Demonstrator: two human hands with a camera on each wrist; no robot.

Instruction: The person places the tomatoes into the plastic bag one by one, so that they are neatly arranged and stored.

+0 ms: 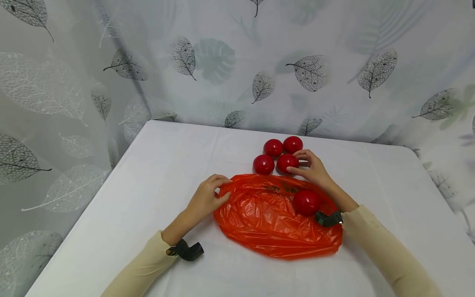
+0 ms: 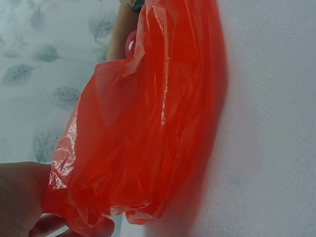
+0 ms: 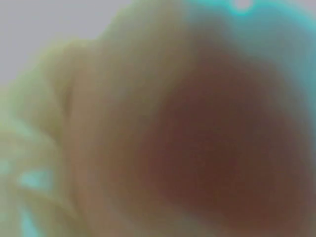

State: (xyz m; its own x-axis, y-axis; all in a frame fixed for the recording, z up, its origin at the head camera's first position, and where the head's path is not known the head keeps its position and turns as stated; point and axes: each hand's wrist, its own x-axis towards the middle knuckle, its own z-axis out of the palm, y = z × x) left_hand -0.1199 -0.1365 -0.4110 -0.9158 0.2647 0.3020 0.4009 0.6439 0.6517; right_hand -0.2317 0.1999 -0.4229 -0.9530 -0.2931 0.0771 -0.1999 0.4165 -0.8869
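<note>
My left hand (image 1: 205,199) pinches the left edge of an orange-red plastic bag (image 1: 256,210). In the left wrist view, thin crinkled plastic (image 2: 133,133) rises from the fingers of that hand (image 2: 22,197). At the back of the bag, my right hand (image 1: 312,168) holds a glossy red ball (image 1: 286,163) between thumb and fingers. Three similar balls cluster around it: one to the left (image 1: 264,164), two behind (image 1: 273,148) (image 1: 292,144). Another red ball (image 1: 306,202) is at the bag's right part, below my right forearm. The right wrist view is a blur with a dark reddish shape.
Everything lies on a white-covered table (image 1: 178,152). A leaf-patterned curtain (image 1: 222,82) hangs behind its far edge and along the left. Black wrist camera mounts (image 1: 189,251) stick out below both wrists, the right one (image 1: 328,219) over the bag.
</note>
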